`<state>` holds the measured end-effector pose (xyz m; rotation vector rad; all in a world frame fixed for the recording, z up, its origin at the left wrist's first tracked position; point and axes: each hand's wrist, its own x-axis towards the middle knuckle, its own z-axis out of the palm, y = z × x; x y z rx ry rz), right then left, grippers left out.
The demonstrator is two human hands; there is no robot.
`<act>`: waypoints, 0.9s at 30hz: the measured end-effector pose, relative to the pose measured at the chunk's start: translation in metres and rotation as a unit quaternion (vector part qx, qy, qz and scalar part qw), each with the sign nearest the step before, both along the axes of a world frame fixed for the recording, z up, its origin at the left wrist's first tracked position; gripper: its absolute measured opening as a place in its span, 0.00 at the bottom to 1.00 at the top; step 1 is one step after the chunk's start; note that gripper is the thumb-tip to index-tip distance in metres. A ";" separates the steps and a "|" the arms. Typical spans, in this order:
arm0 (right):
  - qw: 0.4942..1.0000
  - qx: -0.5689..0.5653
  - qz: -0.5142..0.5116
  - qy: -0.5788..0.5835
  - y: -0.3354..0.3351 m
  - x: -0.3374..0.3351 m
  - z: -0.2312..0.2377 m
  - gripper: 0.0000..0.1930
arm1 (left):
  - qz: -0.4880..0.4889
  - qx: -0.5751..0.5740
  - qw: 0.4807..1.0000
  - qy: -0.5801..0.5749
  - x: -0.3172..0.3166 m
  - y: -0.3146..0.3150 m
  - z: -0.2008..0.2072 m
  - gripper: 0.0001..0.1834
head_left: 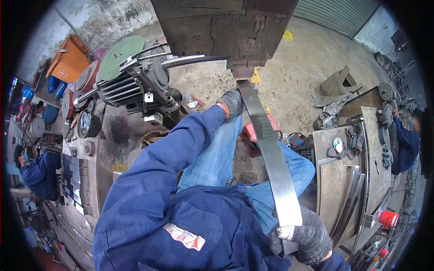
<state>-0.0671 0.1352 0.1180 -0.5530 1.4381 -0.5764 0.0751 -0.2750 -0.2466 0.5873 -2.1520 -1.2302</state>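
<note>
One broad, stained concrete floor (309,56) spreads beyond the seated person's knees. Over it, at the top of the view, looms a dark, cracked, heavy block (212,36). To the right stands a worn wooden table (334,180), and to the upper left a ribbed motor (129,88) bearing a pale green disc (121,56).

Next in size comes the long metal strip (269,147), slanting from beneath the block, across the space above the person's legs, to the lower right; its near part shines brightly. Two thinner curved strips (350,203) lie on the table.

The right hand (312,235), in a dark grey knitted glove, is closed around the strip's near end. The left hand (232,103), in a similar glove with an orange cuff, is curled against the strip's left edge near its far end; its fingertips are hidden, so I cannot tell whether they pinch the metal. That far end meets a small reddish-brown part (242,72) under the block. Smallest is a white wrapping (285,232) around the strip beside the right hand.
</note>
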 end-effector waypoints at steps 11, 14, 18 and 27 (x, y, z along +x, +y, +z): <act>0.991 -0.033 0.092 0.087 -0.032 -0.005 0.024 0.20 | 0.019 0.639 0.661 0.394 -0.037 -0.006 0.008 0.13; 0.995 0.074 -0.030 -0.052 -0.036 -0.009 0.018 0.18 | 0.014 0.637 0.662 0.394 -0.039 -0.003 0.016 0.14; 0.978 0.089 -0.110 -0.153 -0.034 -0.012 0.012 0.16 | 0.073 0.624 0.697 0.346 -0.049 0.013 0.042 0.15; 0.998 0.013 0.041 0.045 -0.056 -0.013 -0.002 0.22 | 0.103 0.620 0.693 0.353 -0.046 0.014 0.057 0.15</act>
